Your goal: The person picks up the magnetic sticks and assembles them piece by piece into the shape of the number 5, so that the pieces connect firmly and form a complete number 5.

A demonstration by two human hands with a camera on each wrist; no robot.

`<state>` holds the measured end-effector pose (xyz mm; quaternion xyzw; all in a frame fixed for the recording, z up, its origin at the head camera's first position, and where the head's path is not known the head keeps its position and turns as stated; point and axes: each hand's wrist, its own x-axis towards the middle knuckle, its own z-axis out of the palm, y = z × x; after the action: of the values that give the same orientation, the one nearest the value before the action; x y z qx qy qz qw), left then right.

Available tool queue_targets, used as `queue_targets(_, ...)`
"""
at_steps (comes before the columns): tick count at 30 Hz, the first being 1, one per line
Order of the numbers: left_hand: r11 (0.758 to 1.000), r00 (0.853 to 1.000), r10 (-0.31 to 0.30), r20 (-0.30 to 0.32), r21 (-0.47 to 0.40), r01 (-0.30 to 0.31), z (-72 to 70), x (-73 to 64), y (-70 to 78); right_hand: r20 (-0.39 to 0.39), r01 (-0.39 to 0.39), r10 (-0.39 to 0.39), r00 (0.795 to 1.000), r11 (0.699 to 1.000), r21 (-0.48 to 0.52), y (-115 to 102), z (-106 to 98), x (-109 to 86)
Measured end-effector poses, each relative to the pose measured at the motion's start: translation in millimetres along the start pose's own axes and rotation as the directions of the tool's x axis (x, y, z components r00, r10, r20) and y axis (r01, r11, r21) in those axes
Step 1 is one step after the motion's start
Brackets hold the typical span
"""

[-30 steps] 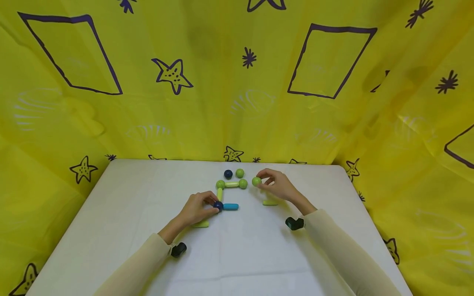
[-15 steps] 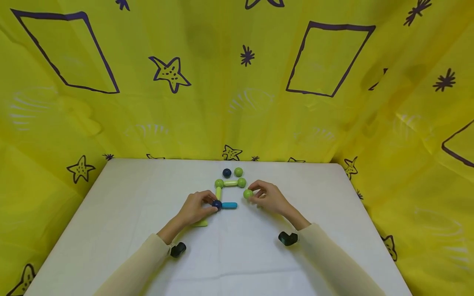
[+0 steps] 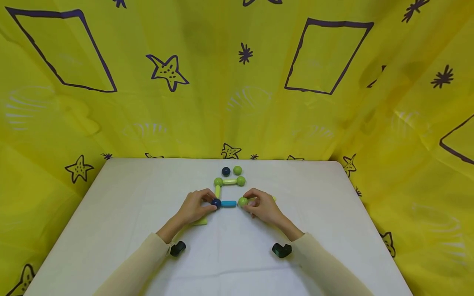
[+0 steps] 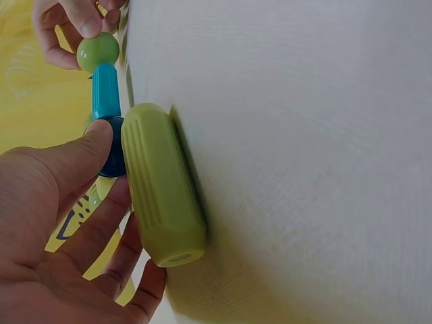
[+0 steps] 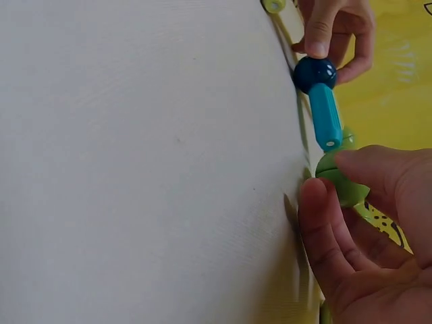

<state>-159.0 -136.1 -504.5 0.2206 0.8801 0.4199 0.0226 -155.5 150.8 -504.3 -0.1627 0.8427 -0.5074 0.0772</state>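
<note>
My left hand [image 3: 195,205] pinches a dark blue ball [image 3: 216,203] between thumb and fingers. From that ball a blue rod [image 3: 228,203] points right and a light green rod [image 3: 217,192] runs back to a green ball [image 3: 218,181]. Another pale green rod [image 3: 230,181] links it to a second green ball [image 3: 241,181]. My right hand [image 3: 263,206] holds a loose green ball [image 3: 242,202] at the free end of the blue rod; in the right wrist view the rod's end face [image 5: 330,143] still shows close beside the ball [image 5: 345,182].
A dark blue ball [image 3: 226,171] and a green ball [image 3: 237,170] lie behind the joined pieces on the white table [image 3: 148,181]. One green rod [image 4: 162,189] lies by my left hand; another [image 3: 274,198] is mostly hidden behind my right hand. A yellow curtain surrounds the table.
My right hand has brought its green ball left and toward me, from beside the back row to the end of the blue rod. My left hand keeps its hold on the dark blue ball.
</note>
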Motion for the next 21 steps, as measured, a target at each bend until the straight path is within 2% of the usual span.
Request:
queue_targets(9, 1.0, 1.0, 0.008, -0.005, 0.001, -0.008, 0.1, 0.1, -0.8, -0.01, -0.035, 0.035, 0.999, 0.999, -0.017, 4.2, 3.2, -0.5)
queue_targets(21, 1.0, 1.0, -0.009, -0.005, 0.008, 0.009, 1.3, 2.2, 1.2, 0.006, -0.034, 0.034, 0.999, 0.999, -0.026, 3.5, 3.1, 2.2)
